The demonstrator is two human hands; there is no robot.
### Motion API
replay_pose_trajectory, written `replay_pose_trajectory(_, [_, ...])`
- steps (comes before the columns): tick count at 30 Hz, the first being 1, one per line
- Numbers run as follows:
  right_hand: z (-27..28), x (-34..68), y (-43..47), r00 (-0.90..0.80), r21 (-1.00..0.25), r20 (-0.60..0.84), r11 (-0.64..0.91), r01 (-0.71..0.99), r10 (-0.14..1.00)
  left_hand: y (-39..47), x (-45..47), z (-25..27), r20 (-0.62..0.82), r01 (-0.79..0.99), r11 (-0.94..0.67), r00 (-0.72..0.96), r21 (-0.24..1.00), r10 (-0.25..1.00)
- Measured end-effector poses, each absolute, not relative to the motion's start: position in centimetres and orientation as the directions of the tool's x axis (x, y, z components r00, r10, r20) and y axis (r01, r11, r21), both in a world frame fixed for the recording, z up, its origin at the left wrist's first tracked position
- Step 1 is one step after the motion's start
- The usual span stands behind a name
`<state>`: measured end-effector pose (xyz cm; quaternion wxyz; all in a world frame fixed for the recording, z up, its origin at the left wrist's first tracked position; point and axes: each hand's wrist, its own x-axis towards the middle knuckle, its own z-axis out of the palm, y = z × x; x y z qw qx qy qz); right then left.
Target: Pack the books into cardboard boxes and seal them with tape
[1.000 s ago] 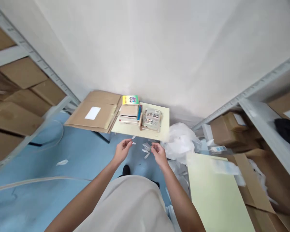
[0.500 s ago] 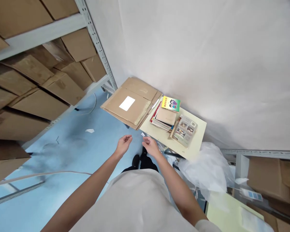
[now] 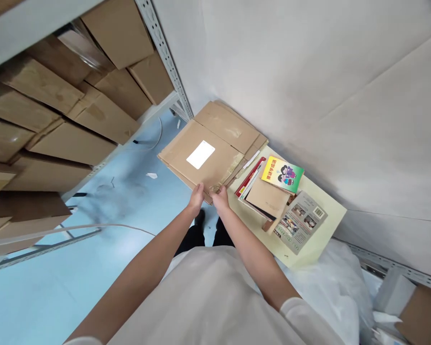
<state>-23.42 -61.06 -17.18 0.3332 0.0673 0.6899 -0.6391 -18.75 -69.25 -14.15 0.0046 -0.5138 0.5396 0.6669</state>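
Both hands have moved up from empty air to the near edge of the stack of flattened brown cardboard boxes (image 3: 210, 148). Nearest, the left hand (image 3: 197, 197) and right hand (image 3: 221, 197) sit side by side, fingers curled onto that edge, apparently pinching the top sheet, the one bearing a white label (image 3: 200, 154). This looks like the start of a lift; it calls for a firmer, wider hold. Beyond and rightward, a pile of books (image 3: 269, 189) rests on a pale yellow tabletop (image 3: 326, 225).
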Motion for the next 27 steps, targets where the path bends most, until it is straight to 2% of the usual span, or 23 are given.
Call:
replay_pose_trajectory(4, [-17.1,-23.6,-62.0,-0.732,-0.739,-0.672,0.034,0.673,-0.108,-69.1,-18.9,-13.4,-0.72,-0.474,-0.542,-0.459,0.694,-0.521])
replay_pose_trajectory(6, [-17.0,-24.1,-62.6,-0.695,-0.696,-0.717,0.009,0.718,-0.055,-69.4,-18.9,-12.9,-0.737,-0.431,-0.601,-0.456,0.673,-0.499])
replay_pose_trajectory(9, [-16.5,-24.6,-63.3,-0.672,-0.674,-0.733,-0.018,0.738,-0.105,-70.4,-18.6,-12.1,-0.781,-0.428,-0.655,-0.391,0.622,-0.487])
replay_pose_trajectory(12, [-15.0,-24.7,-64.1,-0.708,-0.709,-0.698,-0.032,0.704,-0.11,-71.9,-17.7,-11.2,-0.809,-0.433,-0.684,-0.35,0.587,-0.473])
replay_pose_trajectory(15, [-12.2,-24.4,-64.9,-0.756,-0.755,-0.641,-0.066,0.652,-0.134,-74.1,-16.7,-10.0,-0.811,-0.415,-0.704,-0.398,0.576,-0.429])
replay_pose_trajectory(18, [-8.8,-23.3,-65.6,-0.805,-0.798,-0.538,-0.155,0.582,-0.249,-77.1,-16.1,-8.4,-0.796,-0.292,-0.78,-0.462,0.553,-0.391])
replay_pose_trajectory(20, [-7.0,-22.0,-65.8,-0.831,-0.824,-0.464,-0.196,0.532,-0.308,-79.1,-15.9,-7.5,-0.76,-0.156,-0.813,-0.487,0.561,-0.431])
replay_pose_trajectory(22, [-6.0,-20.4,-65.5,-0.836,-0.845,-0.437,-0.167,0.508,-0.331,-80.5,-15.8,-7.0,-0.722,-0.056,-0.8,-0.473,0.597,-0.505])
replay_pose_trajectory(27, [-6.5,-16.3,-63.9,-0.807,-0.866,-0.492,0.094,0.49,-0.327,-81.6,-14.6,-6.9,-0.582,0.027,-0.658,-0.44,0.753,-0.684])
